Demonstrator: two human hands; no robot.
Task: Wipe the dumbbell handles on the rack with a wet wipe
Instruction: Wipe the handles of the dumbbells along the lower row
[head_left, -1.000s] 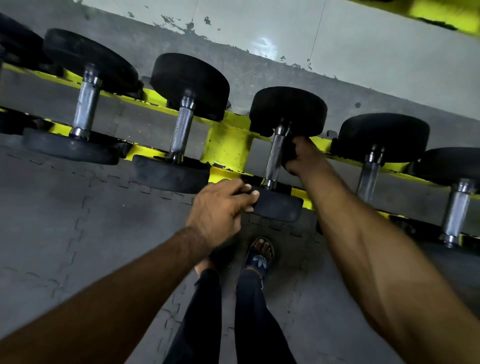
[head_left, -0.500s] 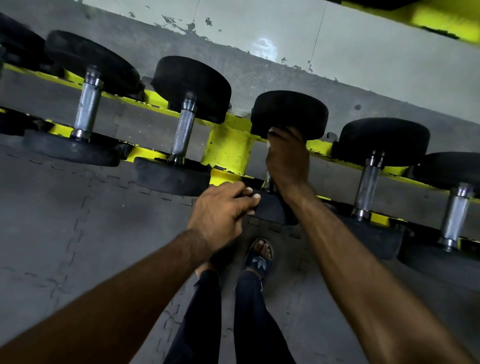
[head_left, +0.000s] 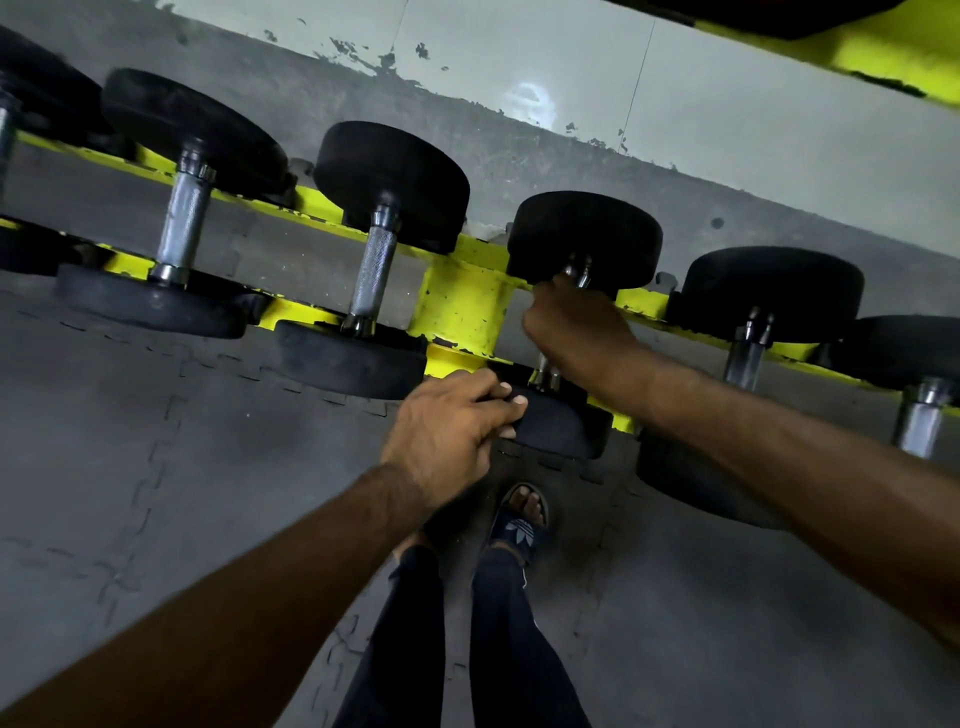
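dumbbell handle (head_left: 544, 371): right hand (head_left: 571, 327) grip curled round it, slid slightly down; left hand (head_left: 447, 431) grip clamps near head (head_left: 556, 423), unmoved.

A white trefoil logo (head_left: 521, 532), the three-leaf mark of the Adidas brand, stands on the strap of a dark blue slide sandal (head_left: 519, 514) worn on the grey floor mat (head_left: 156, 467); any lettering under the leaves is too small to read, and no weight numbers can be made out on the black ends of the dumbbells (head_left: 389, 182) on the yellow rack (head_left: 462, 306)
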